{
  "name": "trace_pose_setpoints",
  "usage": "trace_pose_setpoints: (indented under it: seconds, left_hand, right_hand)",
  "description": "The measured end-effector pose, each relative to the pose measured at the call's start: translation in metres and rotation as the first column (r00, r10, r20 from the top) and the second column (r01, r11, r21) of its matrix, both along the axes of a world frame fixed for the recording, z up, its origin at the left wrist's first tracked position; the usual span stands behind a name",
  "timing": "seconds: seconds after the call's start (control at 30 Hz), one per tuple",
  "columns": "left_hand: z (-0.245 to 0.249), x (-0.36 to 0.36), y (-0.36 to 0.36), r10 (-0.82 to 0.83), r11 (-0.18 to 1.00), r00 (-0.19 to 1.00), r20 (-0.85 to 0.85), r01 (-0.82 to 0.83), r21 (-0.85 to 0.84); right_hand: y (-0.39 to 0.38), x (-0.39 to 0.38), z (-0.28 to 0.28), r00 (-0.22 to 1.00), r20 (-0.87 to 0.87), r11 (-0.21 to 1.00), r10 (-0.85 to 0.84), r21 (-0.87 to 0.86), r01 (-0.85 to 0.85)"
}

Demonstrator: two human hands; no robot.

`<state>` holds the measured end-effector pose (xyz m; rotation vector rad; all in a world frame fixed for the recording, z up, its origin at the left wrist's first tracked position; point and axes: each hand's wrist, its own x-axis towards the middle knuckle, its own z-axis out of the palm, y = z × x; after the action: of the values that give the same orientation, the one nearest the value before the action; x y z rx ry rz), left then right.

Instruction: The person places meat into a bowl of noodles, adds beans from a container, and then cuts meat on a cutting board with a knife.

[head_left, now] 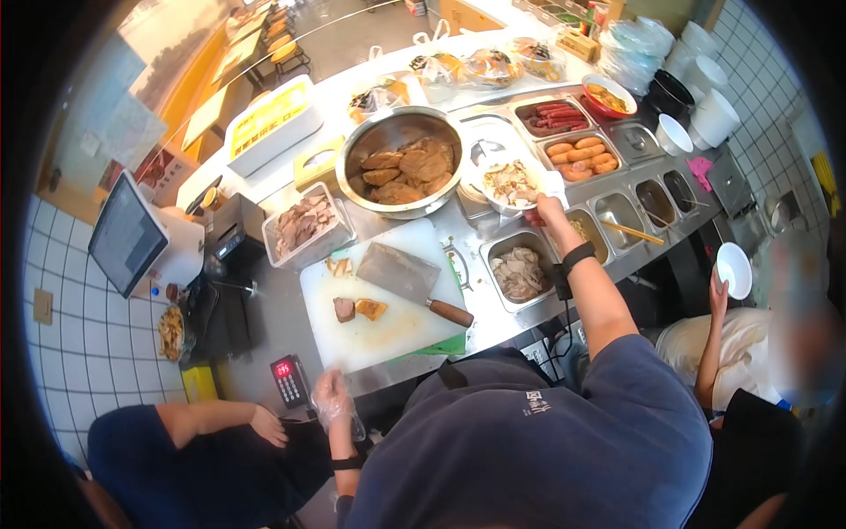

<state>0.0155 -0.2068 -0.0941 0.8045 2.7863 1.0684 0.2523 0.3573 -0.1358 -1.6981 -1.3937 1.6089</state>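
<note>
My right hand [548,212] reaches over the counter and grips the near right edge of a white bowl [552,183] holding sliced meat and other food. My left hand [331,398], in a clear plastic glove, is low by the counter's front edge; its fingers look curled together with nothing visible in them. Ahead of it lies a white cutting board [330,295]. A cleaver [398,271] with a wooden handle [449,312] rests there, beside meat chunks [357,309]. Left of the bowl stands a steel basin [401,210] of large browned meat pieces.
Food pans of sliced meat [518,273], sausages [582,159] and red sticks [552,116] line the right. A plastic tub [308,225] of meat stands left, near a screen [129,233]. One co-worker's arm [207,420] is at left; another person at right holds a white bowl [733,271].
</note>
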Motion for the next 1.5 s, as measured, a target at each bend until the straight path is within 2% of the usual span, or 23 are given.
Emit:
trace_pose_setpoints:
  seconds: [0.13, 0.23, 0.3, 0.37, 0.4, 0.47, 0.5, 0.53, 0.57, 0.6, 0.67, 0.7, 0.73, 0.8, 0.9, 0.97, 1.03, 1.07, 1.17, 1.2, 1.3, 1.33, 1.5]
  left_hand:
    - [0.003, 0.000, 0.006, 0.043, 0.999, 0.991, 0.126, -0.044, 0.007]
    - [0.011, 0.004, 0.019, 0.005, 1.000, 0.995, 0.101, -0.007, 0.022]
    - [-0.013, -0.013, 0.016, -0.030, 1.000, 0.998, 0.048, 0.030, 0.004]
    - [-0.037, -0.030, 0.009, -0.104, 0.994, 0.994, 0.045, 0.104, 0.016]
    - [-0.043, -0.034, 0.014, -0.121, 0.992, 0.992, 0.035, 0.120, 0.044]
    - [-0.040, -0.038, 0.036, -0.163, 0.983, 0.983, 0.082, 0.155, 0.100]
    - [-0.035, -0.038, 0.048, -0.172, 0.983, 0.978, 0.117, 0.163, 0.084]
    - [-0.024, -0.038, 0.062, -0.178, 0.983, 0.972, 0.151, 0.170, 0.067]
    - [-0.015, -0.037, 0.072, -0.182, 0.983, 0.966, 0.184, 0.176, 0.048]
    - [-0.007, -0.034, 0.081, -0.211, 0.977, 0.966, 0.152, 0.204, 0.061]
    - [0.006, -0.032, 0.100, -0.274, 0.959, 0.960, 0.065, 0.268, 0.090]
    - [-0.003, -0.037, 0.102, -0.296, 0.948, 0.955, 0.001, 0.294, 0.124]
    - [-0.022, -0.042, 0.105, -0.315, 0.934, 0.947, -0.062, 0.321, 0.156]
    - [-0.033, -0.045, 0.113, -0.374, 0.894, 0.921, -0.105, 0.389, 0.221]
    - [0.022, -0.009, 0.136, -0.379, 0.924, 0.916, -0.131, 0.382, 0.000]
    - [0.015, -0.006, 0.140, -0.358, 0.933, 0.925, -0.124, 0.360, -0.004]
    - [0.027, -0.002, 0.144, -0.341, 0.939, 0.939, -0.034, 0.340, -0.047]
    - [0.016, -0.005, 0.143, -0.348, 0.938, 0.935, -0.073, 0.346, -0.032]
    - [0.001, -0.010, 0.144, -0.294, 0.956, 0.933, -0.207, 0.281, -0.089]
    - [-0.002, -0.009, 0.145, -0.236, 0.972, 0.960, -0.152, 0.236, -0.018]
    - [-0.009, -0.011, 0.143, -0.139, 0.990, 0.980, -0.139, 0.135, -0.036]
    - [-0.028, -0.020, 0.139, -0.191, 0.982, 0.945, -0.267, 0.182, -0.058]
    - [-0.037, -0.038, 0.130, -0.291, 0.952, 0.930, -0.225, 0.305, 0.028]
  right_hand:
    - [0.006, 0.046, -0.005, 0.999, 0.050, 0.999, 0.000, 0.046, -0.002]
    - [-0.012, 0.098, 0.011, 0.909, -0.205, 0.917, -0.363, 0.094, 0.387]
    - [-0.013, 0.152, 0.010, 0.615, -0.442, 0.610, -0.653, 0.174, 0.773]
    - [-0.034, 0.169, 0.028, 0.380, -0.492, 0.322, -0.783, 0.202, 0.925]
    - [-0.029, 0.186, -0.002, 0.581, -0.319, 0.482, -0.749, 0.338, 0.808]
    - [-0.069, 0.141, 0.033, 0.862, -0.216, 0.857, -0.458, 0.149, 0.493]
    - [-0.074, 0.127, 0.037, 0.966, -0.202, 0.985, -0.163, -0.082, 0.149]
    - [-0.083, 0.114, 0.031, 0.974, -0.215, 0.983, 0.076, -0.145, -0.109]
    - [-0.080, 0.106, 0.016, 0.942, -0.156, 0.943, 0.297, -0.106, -0.315]
    - [-0.096, 0.085, 0.025, 0.983, -0.013, 0.983, 0.184, 0.020, -0.184]
    - [-0.105, 0.074, 0.007, 0.956, 0.079, 0.950, 0.283, 0.112, -0.290]
    - [-0.108, 0.068, -0.002, 0.937, 0.128, 0.926, 0.326, 0.156, -0.344]
    - [-0.127, 0.063, 0.023, 0.906, 0.153, 0.897, 0.396, 0.145, -0.417]
    - [-0.152, 0.057, -0.005, 0.813, 0.316, 0.798, 0.489, 0.215, -0.563]
    - [-0.204, 0.033, 0.031, 0.683, 0.444, 0.637, 0.580, 0.275, -0.720]
    - [-0.225, 0.015, 0.040, 0.698, 0.456, 0.579, 0.552, 0.392, -0.715]
    - [-0.235, -0.006, 0.058, 0.695, 0.423, 0.637, 0.582, 0.293, -0.713]
    - [-0.239, -0.014, 0.063, 0.693, 0.404, 0.661, 0.597, 0.241, -0.710]
    - [-0.252, -0.031, 0.061, 0.652, 0.472, 0.555, 0.593, 0.347, -0.756]
    - [-0.255, -0.034, 0.054, 0.648, 0.475, 0.514, 0.596, 0.394, -0.762]
    - [-0.266, -0.045, 0.045, 0.649, 0.555, 0.451, 0.520, 0.467, -0.761]
    - [-0.268, -0.049, 0.043, 0.652, 0.553, 0.455, 0.518, 0.467, -0.758]
    - [-0.274, -0.063, 0.040, 0.559, 0.613, 0.434, 0.559, 0.357, -0.827]
